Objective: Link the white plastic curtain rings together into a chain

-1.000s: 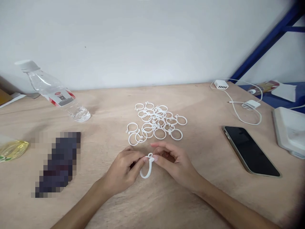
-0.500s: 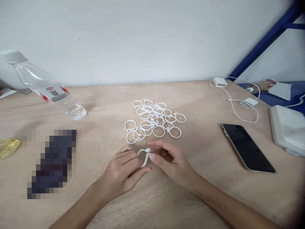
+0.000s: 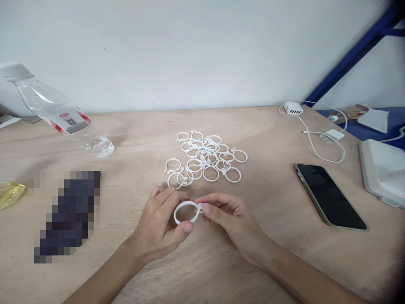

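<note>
Between my two hands is a white plastic curtain ring (image 3: 186, 203), a thin hoop whose two ends meet at its right side. My left hand (image 3: 156, 221) is closed around the hoop's left side, thumb at the lower edge and fingers behind and above. With thumb and index finger, my right hand (image 3: 236, 219) pinches the small fastening where the ends meet; the fingertips partly cover it. Just beyond my hands lies a loose pile of similar white curtain rings (image 3: 211, 181), several of them overlapping.
A water bottle (image 3: 71, 120) is at the left, above a pixelated dark object (image 3: 71, 215) and a yellow clear item (image 3: 12, 195). To the right lie a phone (image 3: 330, 196), a white charger with cable (image 3: 293, 108) and a white case (image 3: 381, 169). A wall closes the table's back.
The ring's ends were apart and now meet at the right, under my right fingertips. The hoop has turned to face up more, and my left thumb has shifted left along it.
</note>
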### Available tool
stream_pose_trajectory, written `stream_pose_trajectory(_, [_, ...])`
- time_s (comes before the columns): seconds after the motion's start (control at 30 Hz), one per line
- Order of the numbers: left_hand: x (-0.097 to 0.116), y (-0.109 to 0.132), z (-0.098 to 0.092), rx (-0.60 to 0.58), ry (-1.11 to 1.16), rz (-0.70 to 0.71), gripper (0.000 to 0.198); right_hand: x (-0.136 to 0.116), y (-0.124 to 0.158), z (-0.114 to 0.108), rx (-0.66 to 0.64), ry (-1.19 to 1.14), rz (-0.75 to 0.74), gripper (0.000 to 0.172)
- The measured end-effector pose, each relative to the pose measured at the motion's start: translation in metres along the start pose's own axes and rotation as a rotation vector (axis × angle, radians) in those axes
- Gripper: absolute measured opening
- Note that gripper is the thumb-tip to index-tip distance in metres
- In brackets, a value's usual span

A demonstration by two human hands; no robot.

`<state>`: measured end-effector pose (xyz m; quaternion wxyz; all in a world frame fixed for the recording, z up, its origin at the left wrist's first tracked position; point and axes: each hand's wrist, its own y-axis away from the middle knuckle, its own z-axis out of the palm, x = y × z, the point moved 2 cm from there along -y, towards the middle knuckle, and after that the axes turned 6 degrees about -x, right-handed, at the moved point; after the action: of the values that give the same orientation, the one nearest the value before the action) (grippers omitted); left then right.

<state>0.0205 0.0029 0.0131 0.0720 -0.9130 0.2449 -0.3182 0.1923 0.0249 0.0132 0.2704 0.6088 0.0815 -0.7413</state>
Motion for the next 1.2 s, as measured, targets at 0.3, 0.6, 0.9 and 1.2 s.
stream_pose_trajectory(0.3, [-0.010,-0.001,-0.004,0.003,0.312,-0.239,0.062,0.009,-0.004,-0.004,0.101,-0.269,0.077,0.042])
stream_pose_trajectory(0.6, [-0.018,0.004,-0.002,0.025,0.345,-0.272,0.057,-0.004,-0.010,-0.016,-0.110,-0.775,0.294,0.062])
stream_pose_trajectory(0.9, [-0.017,0.002,-0.002,0.038,0.334,-0.210,0.056,0.000,-0.005,-0.010,-0.330,-0.681,0.291,0.066])
stream_pose_trajectory(1.2, [-0.007,-0.001,0.001,-0.063,0.187,-0.057,0.067,0.010,0.004,0.012,-0.115,0.170,0.022,0.039])
